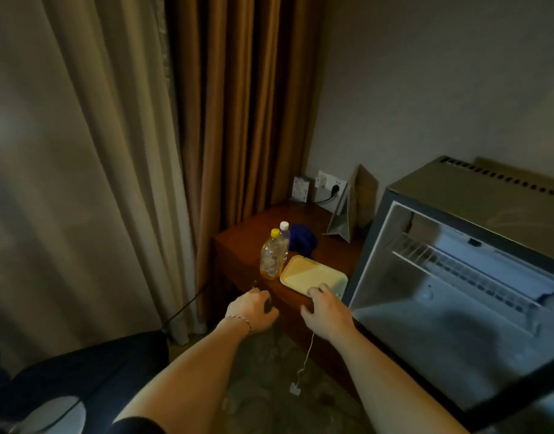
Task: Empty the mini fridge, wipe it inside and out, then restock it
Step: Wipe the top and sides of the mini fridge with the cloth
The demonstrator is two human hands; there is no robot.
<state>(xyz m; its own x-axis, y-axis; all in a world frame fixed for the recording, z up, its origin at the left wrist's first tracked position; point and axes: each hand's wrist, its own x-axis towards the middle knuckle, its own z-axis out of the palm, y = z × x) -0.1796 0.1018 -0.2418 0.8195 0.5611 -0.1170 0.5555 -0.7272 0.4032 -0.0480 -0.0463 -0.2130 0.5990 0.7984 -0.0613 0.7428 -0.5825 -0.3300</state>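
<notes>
The left hand (253, 310), a cord bracelet at its wrist, curls around a small dark object at the wooden table's (238, 245) front edge. Further right stand a yellow-capped clear plastic bottle (272, 256) holding amber liquid and a white-capped bottle (284, 233). The right hand (324, 308) lies with its fingers on the near rim of the shallow yellow plastic tray (310, 272), which holds nothing. Rightmost, the open grey mini fridge (457, 296) shows only a white wire shelf (463, 270).

The mini fridge (457, 277) stands open, its wire shelf (463, 270) bare. Just left of it on the counter (238, 245) lies a yellow tray (310, 272); the right hand (327, 311) touches the tray's near edge, the left hand (253, 308) curls over something dark, and two bottles (274, 255) and a blue cloth (302, 239) sit beyond the tray
</notes>
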